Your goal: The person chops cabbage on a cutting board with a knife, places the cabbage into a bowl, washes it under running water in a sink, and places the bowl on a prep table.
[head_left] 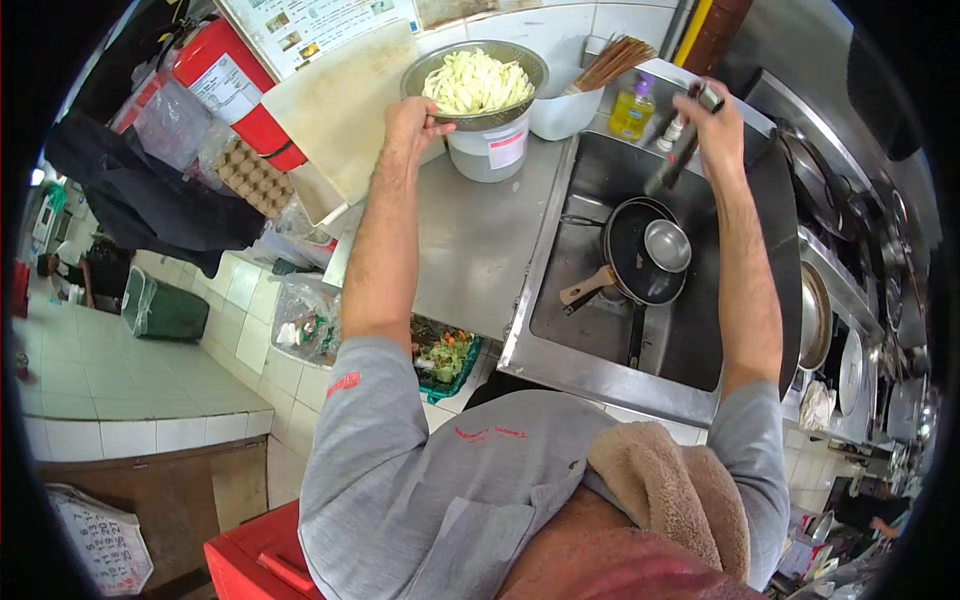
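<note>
My left hand [411,124] grips the near-left rim of a metal colander [541,84] with its fingers curled over the edge. Pale yellow-green cut strips [478,82] are heaped in the colander, which sits on a whitish bucket [478,156] on the steel counter. Above the far right of the sink, my right hand [714,118] is closed around a metal faucet [682,152], whose spout points down toward the basin. Under it in the sink [585,345] lie a black frying pan [630,262] and a small metal bowl [668,246] resting in the pan.
A yellow soap bottle [632,108] stands behind the sink, beside a white container [566,116] with a stick bundle [614,64]. A cutting board [335,120] leans behind the counter [470,240]. A green crate [445,375] of scraps sits below; pans [815,185] line the right.
</note>
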`<state>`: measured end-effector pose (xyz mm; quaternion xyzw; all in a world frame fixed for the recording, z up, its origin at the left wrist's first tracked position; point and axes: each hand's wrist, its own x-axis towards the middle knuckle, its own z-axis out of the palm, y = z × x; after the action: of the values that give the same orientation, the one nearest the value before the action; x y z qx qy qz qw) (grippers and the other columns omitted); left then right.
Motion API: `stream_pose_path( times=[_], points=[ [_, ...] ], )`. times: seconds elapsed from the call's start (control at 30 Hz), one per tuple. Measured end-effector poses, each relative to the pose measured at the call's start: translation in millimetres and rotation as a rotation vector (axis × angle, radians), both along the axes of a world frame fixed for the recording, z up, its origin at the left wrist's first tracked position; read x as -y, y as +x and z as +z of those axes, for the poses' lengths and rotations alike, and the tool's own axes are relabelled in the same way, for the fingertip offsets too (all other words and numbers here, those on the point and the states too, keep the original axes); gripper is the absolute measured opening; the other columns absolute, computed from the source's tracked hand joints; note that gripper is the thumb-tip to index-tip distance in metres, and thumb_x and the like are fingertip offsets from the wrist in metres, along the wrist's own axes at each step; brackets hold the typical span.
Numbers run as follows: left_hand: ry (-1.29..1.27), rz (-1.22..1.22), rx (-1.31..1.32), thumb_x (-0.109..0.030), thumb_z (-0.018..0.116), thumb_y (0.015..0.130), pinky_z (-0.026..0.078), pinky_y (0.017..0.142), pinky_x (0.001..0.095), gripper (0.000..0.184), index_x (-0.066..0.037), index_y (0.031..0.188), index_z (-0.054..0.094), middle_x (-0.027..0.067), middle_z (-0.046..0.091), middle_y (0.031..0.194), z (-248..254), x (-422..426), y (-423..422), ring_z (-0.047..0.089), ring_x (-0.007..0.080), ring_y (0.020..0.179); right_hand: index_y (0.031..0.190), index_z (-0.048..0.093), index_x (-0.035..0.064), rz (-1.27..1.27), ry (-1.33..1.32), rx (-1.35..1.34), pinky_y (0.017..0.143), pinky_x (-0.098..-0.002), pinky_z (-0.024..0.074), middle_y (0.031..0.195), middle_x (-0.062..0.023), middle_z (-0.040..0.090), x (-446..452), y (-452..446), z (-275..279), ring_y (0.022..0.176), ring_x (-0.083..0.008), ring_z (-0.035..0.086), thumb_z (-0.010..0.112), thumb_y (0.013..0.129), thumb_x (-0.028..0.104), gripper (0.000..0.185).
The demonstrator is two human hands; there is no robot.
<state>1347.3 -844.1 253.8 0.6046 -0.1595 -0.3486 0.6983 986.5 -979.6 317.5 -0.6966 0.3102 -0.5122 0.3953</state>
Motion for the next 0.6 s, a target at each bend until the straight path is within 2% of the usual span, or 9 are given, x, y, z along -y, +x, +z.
stream_pose_path(
  times=[0.17,0.23,0.27,0.33,0.37,0.43,0.47,0.57,0.6],
  points=[
    [-0.165,0.097,-0.012,0.005,0.052,0.073,0.057,0.056,0.0428,0.004,0.001,0.074,0.053,0.0013,0.042,0.059,16,-98,11,0.038,0.0109,0.043,0.090,0.055,-0.0016,0.215,-0.109,0.396,0.059,-0.0248,0.0406,0.074,-0.0050,0.059,52,91,41,0.064,-0.0118,0.054,0.069,0.075,0.003,0.021],
    [-0.183,0.208,0.057,0.004,0.051,0.073,0.058,0.052,0.0390,0.009,0.002,0.082,0.052,0.0029,0.046,0.061,13,-151,10,0.041,0.0116,0.042,0.094,0.054,0.0038,-0.056,0.053,0.153,0.060,-0.0304,0.0441,0.074,-0.0053,0.056,11,126,68,0.069,-0.0155,0.054,0.063,0.079,0.008,0.019],
    [-0.171,0.279,0.072,0.004,0.050,0.072,0.058,0.052,0.0372,0.015,0.002,0.087,0.051,0.0043,0.050,0.065,6,-176,8,0.044,0.0116,0.043,0.094,0.055,0.0036,0.041,0.061,0.215,0.062,-0.0317,0.0445,0.076,-0.0058,0.057,9,144,65,0.070,-0.0167,0.053,0.065,0.077,0.009,0.020],
    [-0.155,0.355,0.072,0.007,0.051,0.069,0.054,0.046,0.0292,0.034,0.003,0.102,0.049,0.0093,0.060,0.081,8,-228,-17,0.052,0.0128,0.051,0.097,0.055,0.0038,0.155,-0.110,0.298,0.064,-0.0350,0.0452,0.077,-0.0077,0.057,44,197,28,0.072,-0.0182,0.053,0.066,0.076,0.014,0.025],
    [-0.151,0.400,0.075,0.007,0.051,0.069,0.054,0.046,0.0292,0.034,0.003,0.102,0.049,0.0093,0.060,0.081,-12,-249,-11,0.052,0.0128,0.051,0.099,0.056,-0.0038,0.385,-0.027,0.338,0.062,-0.0256,0.0444,0.079,-0.0073,0.062,70,225,-1,0.069,-0.0131,0.058,0.071,0.076,0.008,0.030],
    [-0.081,0.576,0.077,0.009,0.051,0.067,0.045,0.039,0.0240,0.037,0.003,0.104,0.049,0.0093,0.060,0.082,-48,-321,-13,0.053,0.0131,0.054,0.111,0.053,-0.0060,0.332,0.002,0.117,0.067,-0.0275,0.0484,0.087,-0.0099,0.063,57,251,-33,0.077,-0.0157,0.061,0.073,0.076,0.012,0.044],
    [-0.008,0.703,0.065,0.011,0.051,0.066,0.035,0.035,0.0216,0.038,0.002,0.102,0.049,0.0096,0.060,0.082,-30,-328,-44,0.053,0.0127,0.053,0.120,0.049,-0.0062,0.307,0.044,0.042,0.072,-0.0291,0.0509,0.092,-0.0111,0.062,57,264,-52,0.082,-0.0179,0.062,0.074,0.076,0.016,0.056],
    [0.085,0.805,0.058,0.010,0.047,0.066,0.055,0.043,0.0348,0.040,0.006,0.106,0.043,0.0169,0.058,0.086,-62,-388,-76,0.059,0.0228,0.059,0.113,0.054,-0.0045,0.507,0.158,0.086,0.069,-0.0289,0.0505,0.090,-0.0081,0.061,97,293,-126,0.078,-0.0169,0.059,0.070,0.079,0.016,0.042],
    [0.126,0.876,0.040,0.008,0.047,0.066,0.054,0.042,0.0330,0.038,0.008,0.104,0.043,0.0182,0.058,0.086,-60,-396,-95,0.061,0.0238,0.062,0.102,0.060,-0.0020,0.477,0.023,-0.193,0.064,-0.0304,0.0479,0.084,-0.0051,0.061,115,289,-137,0.074,-0.0162,0.057,0.068,0.081,0.020,0.031]
  ],
)
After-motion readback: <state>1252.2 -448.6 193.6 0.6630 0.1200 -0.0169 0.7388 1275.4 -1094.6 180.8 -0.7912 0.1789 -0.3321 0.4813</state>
